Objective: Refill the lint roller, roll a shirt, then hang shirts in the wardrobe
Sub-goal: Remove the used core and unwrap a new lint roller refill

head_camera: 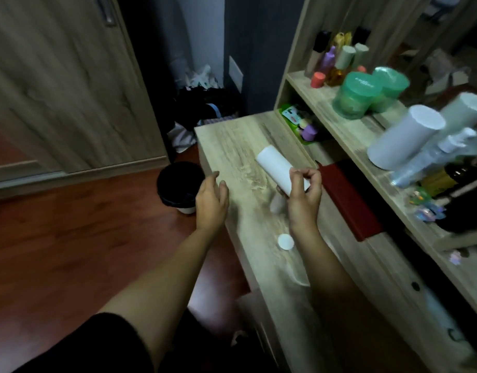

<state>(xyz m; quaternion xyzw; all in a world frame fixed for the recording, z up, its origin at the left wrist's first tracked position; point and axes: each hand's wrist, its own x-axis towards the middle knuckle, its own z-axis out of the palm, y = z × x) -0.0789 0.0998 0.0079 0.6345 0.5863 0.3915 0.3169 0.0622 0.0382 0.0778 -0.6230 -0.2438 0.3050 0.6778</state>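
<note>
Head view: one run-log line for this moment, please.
right grip: holds white roll | left grip: open, empty | white disc: on desk

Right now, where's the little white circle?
In the head view, the white disc lies on the wooden desktop, just left of the right forearm, below the white roll the right hand holds.
</note>
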